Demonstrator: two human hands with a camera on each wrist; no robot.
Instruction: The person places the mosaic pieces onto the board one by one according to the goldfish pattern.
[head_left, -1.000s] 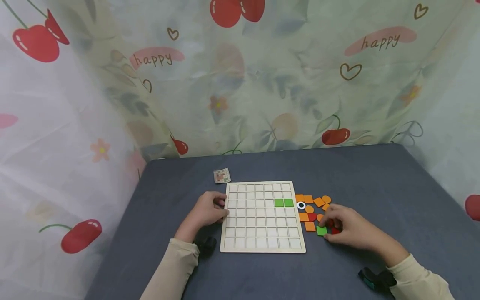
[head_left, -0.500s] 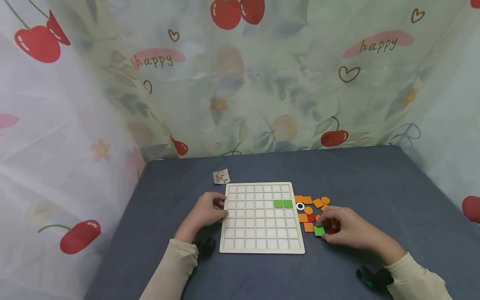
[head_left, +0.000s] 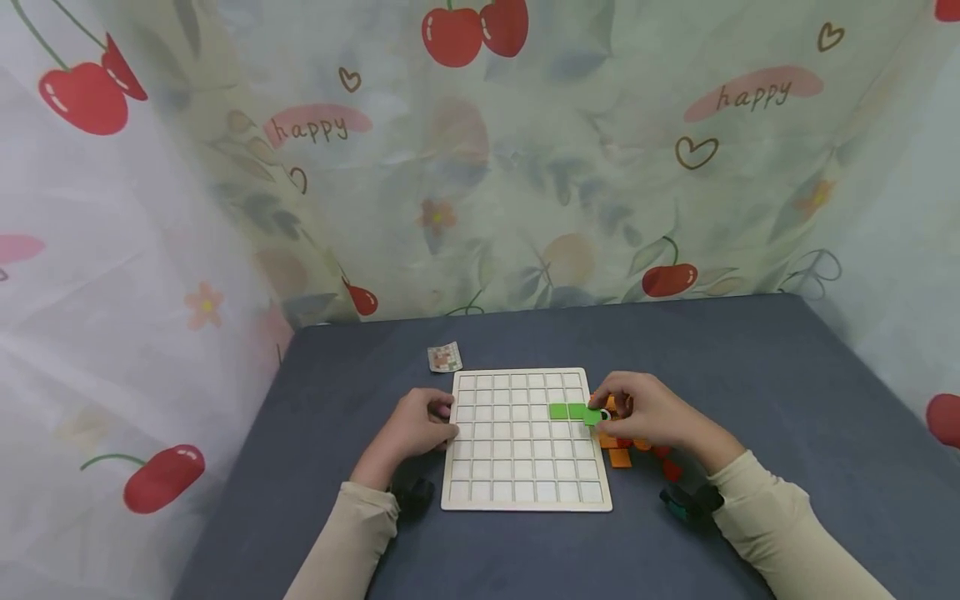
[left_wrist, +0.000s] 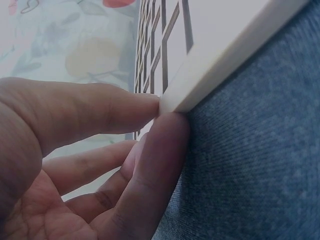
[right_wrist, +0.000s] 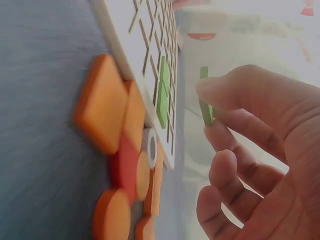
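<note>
A pale wooden grid board [head_left: 517,467] lies flat on the table. My left hand [head_left: 412,425] holds its left edge; the thumb and a finger [left_wrist: 165,145] meet at the board's rim in the left wrist view. Two green square tiles [head_left: 567,412] sit side by side in the grid near the right edge. My right hand [head_left: 645,408] pinches a third green square tile [right_wrist: 205,100] between thumb and fingers, raised above the board's right edge. Below that hand are loose pieces, partly hidden: orange tiles [head_left: 620,458], red pieces [head_left: 672,471] and a white ring piece [right_wrist: 151,146].
A small patterned card [head_left: 445,357] lies behind the board's far left corner. Dark grey cloth covers the table [head_left: 360,358]. A printed curtain [head_left: 517,183] hangs behind the table. Each wrist carries a dark camera, such as the right camera [head_left: 686,502].
My right hand has picked the green tile up from among the loose pieces and moved left and away from me to the board's right edge. The left hand stays at the board's left edge.
</note>
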